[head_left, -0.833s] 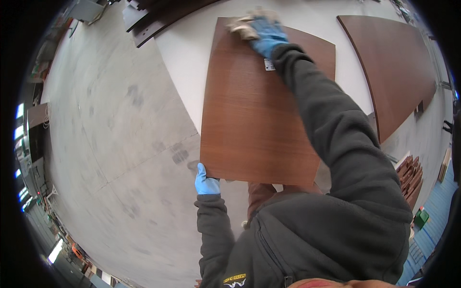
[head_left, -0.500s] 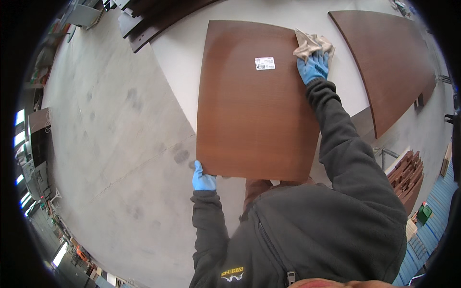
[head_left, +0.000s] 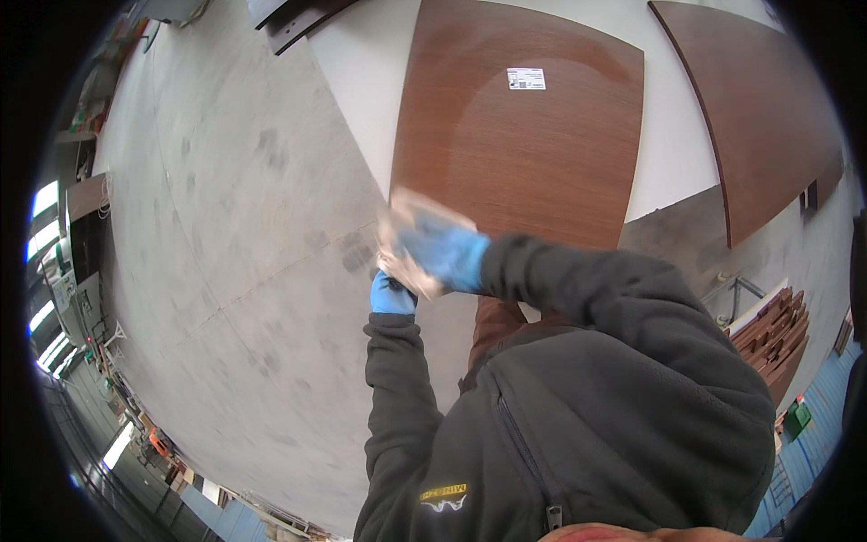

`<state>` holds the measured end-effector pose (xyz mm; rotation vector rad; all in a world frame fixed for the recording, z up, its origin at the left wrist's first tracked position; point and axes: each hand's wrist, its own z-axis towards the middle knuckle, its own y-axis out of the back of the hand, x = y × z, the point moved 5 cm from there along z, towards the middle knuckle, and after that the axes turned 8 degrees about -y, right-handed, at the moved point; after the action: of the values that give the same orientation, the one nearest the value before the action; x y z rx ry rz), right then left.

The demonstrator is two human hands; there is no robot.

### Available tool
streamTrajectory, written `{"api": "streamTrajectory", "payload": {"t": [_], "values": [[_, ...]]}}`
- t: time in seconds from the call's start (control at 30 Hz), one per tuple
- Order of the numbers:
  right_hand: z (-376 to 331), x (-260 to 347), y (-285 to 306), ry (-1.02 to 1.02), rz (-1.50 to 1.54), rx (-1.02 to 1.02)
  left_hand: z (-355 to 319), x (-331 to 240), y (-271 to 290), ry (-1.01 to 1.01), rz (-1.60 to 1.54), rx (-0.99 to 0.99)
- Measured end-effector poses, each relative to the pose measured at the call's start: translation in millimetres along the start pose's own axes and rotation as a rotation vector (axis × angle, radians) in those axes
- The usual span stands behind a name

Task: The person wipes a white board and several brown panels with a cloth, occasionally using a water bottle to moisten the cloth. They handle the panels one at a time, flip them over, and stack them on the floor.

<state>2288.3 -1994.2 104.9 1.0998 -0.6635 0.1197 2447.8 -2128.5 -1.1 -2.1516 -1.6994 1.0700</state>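
A brown wood-look panel (head_left: 519,144) with a white label (head_left: 526,79) lies in front of me on a white surface. A darker curved band runs along its far and left parts. My right hand (head_left: 442,251), in a blue glove, is closed on a beige cloth (head_left: 414,206) at the panel's near left corner; both are smeared by motion. My left hand (head_left: 392,298), also blue-gloved, is just under the cloth at that corner. The cloth hides its fingers, so its hold on the panel cannot be made out.
Another brown panel (head_left: 759,108) lies at the far right. Dark boards (head_left: 302,23) stick out at the far left of the white surface (head_left: 361,90). Several brown slats (head_left: 772,334) are stacked at the right, near a metal frame (head_left: 736,294). Grey concrete floor (head_left: 244,271) spreads leftward.
My right hand has swept the cloth from the panel's far right edge to its near left corner, over my left hand. In the view, the panel sits farther up.
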Motion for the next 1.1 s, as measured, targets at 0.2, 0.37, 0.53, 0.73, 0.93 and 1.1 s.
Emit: {"api": "streamTrajectory", "payload": {"t": [0.2, 0.37, 0.53, 0.73, 0.93, 1.1], "values": [[0, -23, -24, 0.088, -0.046, 0.064, -7, -5, -4, -0.054, -0.058, 0.035], [9, 55, -76, 0.310, -0.048, 0.198, -20, -15, 1, -0.181, -0.010, -0.169], [-80, 32, -23, 0.253, 0.099, 0.210, -14, -13, 2, -0.038, -0.170, 0.009], [-113, -22, 46, 0.406, 0.088, 0.161, -3, 1, 5, -0.049, -0.044, -0.029], [7, -130, 71, -0.449, -0.412, -0.015, 1, 9, 11, -0.075, -0.036, -0.071], [-91, -6, 4, 0.177, -0.268, 0.261, 9, 11, 19, 0.003, -0.015, -0.121]]}}
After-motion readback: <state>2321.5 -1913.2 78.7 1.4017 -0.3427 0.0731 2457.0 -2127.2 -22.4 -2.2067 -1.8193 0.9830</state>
